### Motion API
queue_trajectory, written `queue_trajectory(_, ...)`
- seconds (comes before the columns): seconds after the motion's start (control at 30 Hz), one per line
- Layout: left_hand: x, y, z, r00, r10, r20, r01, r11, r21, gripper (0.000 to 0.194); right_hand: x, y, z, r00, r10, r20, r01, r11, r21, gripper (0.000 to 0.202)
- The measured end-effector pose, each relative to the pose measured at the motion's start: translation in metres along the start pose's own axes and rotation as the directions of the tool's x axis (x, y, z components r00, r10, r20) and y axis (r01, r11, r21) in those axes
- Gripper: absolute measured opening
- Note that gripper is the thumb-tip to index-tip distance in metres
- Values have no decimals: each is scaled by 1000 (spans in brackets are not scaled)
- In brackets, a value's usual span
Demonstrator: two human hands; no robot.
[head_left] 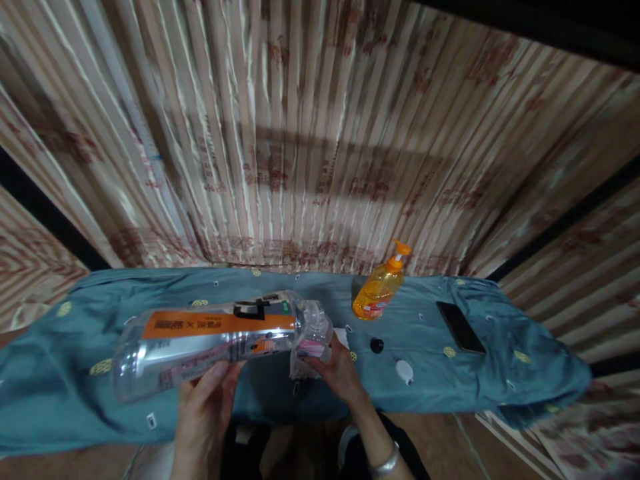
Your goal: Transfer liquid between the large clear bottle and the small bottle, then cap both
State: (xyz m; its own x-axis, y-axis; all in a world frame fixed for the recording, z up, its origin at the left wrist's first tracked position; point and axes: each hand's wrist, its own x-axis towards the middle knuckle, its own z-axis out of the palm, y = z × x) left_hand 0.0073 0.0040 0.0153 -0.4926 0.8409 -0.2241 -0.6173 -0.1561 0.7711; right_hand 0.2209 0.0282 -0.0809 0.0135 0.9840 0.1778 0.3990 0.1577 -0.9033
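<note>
A large clear plastic bottle (220, 340) with an orange and silver label lies tilted on its side above the table, its neck end pointing right. My left hand (210, 393) grips its body from below, thumb along the near side. At the neck end, my right hand (340, 370) is closed around a small clear plastic bottle (313, 343) with a pinkish label. The two bottles overlap in view, so whether their mouths touch I cannot tell. Beneath the right hand lies a white tissue or packet (301, 368), partly hidden.
An orange pump bottle (377, 290) of yellow liquid stands toward the back. A black cap (377, 345) and a white round lid (404, 371) lie right of my hands. Farther right is a dark phone (460, 327). A teal cloth (430, 393) covers the table; patterned curtains (300, 167) hang behind.
</note>
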Motion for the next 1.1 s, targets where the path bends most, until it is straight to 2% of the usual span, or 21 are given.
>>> queue_trajectory(0.1, 0, -2, -3, 1000, 1, 14, -1, 1000, 11, 39, 0, 2, 1, 1000, -13, -24, 12, 1000, -12, 56)
queue_trajectory(0.27, 1, -5, -8, 999, 17, 52, -19, 999, 37, 39, -1, 8, 5, 998, -2, -56, 3, 1000, 24, 84)
queue_trajectory(0.33, 1, -4, -7, 998, 11, 57, -13, 999, 30, 38, -1, 9, 6, 998, 8, -63, -7, 1000, 20, 89)
queue_trajectory(0.47, 1, 0, -3, 1000, 0, 19, 0, 1000, 24, 41, -1, 5, 3, 999, 14, -43, -15, 1000, -1, 86)
queue_trajectory(0.57, 0, 1, -2, 999, -7, 52, 4, 999, 47, 46, 0, 1, 1, 1000, 12, -12, -12, 1000, -5, 83)
queue_trajectory(0.67, 1, -3, -6, 999, 15, 46, -19, 996, 83, 40, 0, -2, 0, 1000, 8, -13, -8, 1000, -9, 80)
queue_trajectory(0.77, 5, -8, -11, 996, 31, 87, -38, 996, 80, 29, 0, -4, 0, 1000, 29, 2, -29, 1000, -8, 75)
queue_trajectory(0.9, 10, -10, -15, 997, 25, 75, -31, 997, 74, 31, 1, -4, 0, 999, 48, 10, -48, 999, -2, 72)
queue_trajectory(1.1, 8, -8, -13, 996, 15, 84, -21, 997, 73, 32, 0, -5, -1, 1000, -2, -11, 2, 1000, 19, 58)
